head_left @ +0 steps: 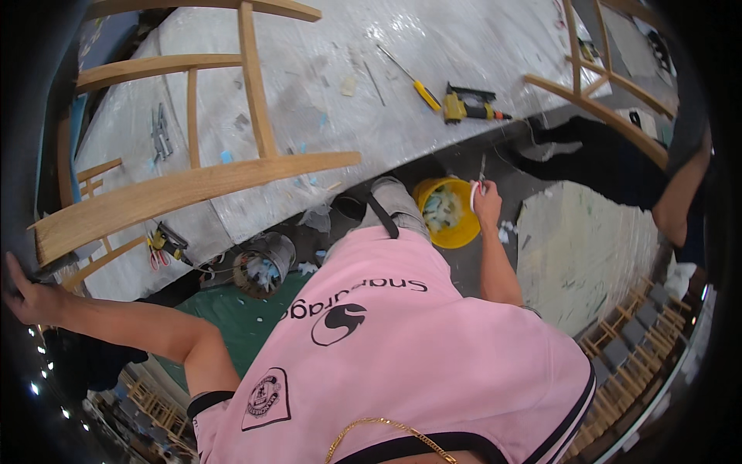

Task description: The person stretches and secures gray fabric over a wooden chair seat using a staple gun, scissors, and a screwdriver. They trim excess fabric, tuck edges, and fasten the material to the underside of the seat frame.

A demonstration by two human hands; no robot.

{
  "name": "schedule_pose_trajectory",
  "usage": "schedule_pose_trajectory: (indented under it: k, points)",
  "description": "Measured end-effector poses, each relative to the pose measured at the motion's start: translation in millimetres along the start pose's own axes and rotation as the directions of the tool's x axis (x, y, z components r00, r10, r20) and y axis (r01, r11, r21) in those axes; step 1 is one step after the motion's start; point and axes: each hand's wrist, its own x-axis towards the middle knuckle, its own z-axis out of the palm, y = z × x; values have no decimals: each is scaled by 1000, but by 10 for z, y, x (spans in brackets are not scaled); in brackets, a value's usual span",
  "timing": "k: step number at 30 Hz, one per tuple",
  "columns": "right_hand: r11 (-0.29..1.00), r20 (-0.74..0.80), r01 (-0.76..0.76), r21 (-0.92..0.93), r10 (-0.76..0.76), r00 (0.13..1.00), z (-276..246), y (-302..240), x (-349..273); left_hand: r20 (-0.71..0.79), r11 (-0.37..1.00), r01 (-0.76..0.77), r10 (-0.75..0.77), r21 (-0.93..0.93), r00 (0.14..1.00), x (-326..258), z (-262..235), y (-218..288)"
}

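Note:
My right hand is closed round the pale handles of a pair of scissors, blades pointing away from me. It is beside a yellow bucket with pale scraps inside. At the far left, my left hand has its fingers apart against the dark edge of a wooden chair. Part of that hand fades into the dark rim, so its exact contact is hard to see. The chair lies tipped over on a table covered in clear plastic film.
On the table lie a yellow-handled screwdriver, a yellow and black staple gun and metal strips. A second tool lies near the left edge. A scrap-filled bin stands below. Another person's arm is at right, beside another chair.

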Motion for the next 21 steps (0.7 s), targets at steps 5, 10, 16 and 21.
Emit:
schedule_pose_trajectory:
  k: [5, 10, 16, 21]
  points:
    - [898, 193, 439, -25, -426, 884, 479, -1838, 385, -7, 986, 113, -115, -121, 993, -259, -17, 256]
    - [583, 387, 749, 316, -800, 459, 1375, -2656, 834, 90, 993, -61, 71, -106, 993, -373, 234, 962]
    - [674, 284, 733, -85, -689, 667, 1067, -2763, 1424, 142, 986, 92, -112, 139, 983, -415, 139, 1212]
    - [713, 498, 692, -110, -563, 659, 1311, -2446, 2225, 103, 953, 295, -300, 63, 948, -471, 209, 1276]
